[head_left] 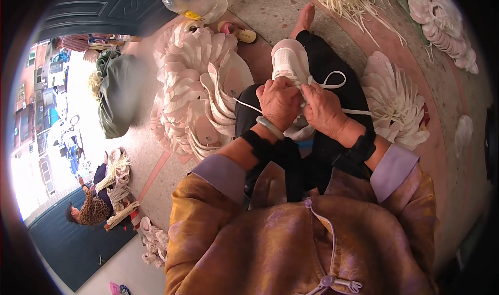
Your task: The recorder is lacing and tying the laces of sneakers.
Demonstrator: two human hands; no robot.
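White and pale pink, a shoe point(289, 57) lies between the dark-trousered legs point(332, 61) of a person seated on the floor point(270, 6), viewed from the head. Its long axis runs away from the body, toe outward and leaning slightly left, heel end mostly hidden under the wrists. Both hands are close together over its middle: the left hand point(280, 103) curls its fingers on the upper, the nearer one to the toe; the right hand point(323, 109) sits just beside it, seemingly pinching the white lace point(356, 112) at the right edge of the lacing. Whether the left fingertips grip lace too, I cannot tell. One loop stands out right of the shoe, beyond the right hand; loose strands trail to either side. Shoe pieces fan out in a large pile point(200, 61) to the left and a smaller heap point(392, 100) to the right. Past the toe lie cream laces point(345, 1) and a clear bottle point(202, 1).
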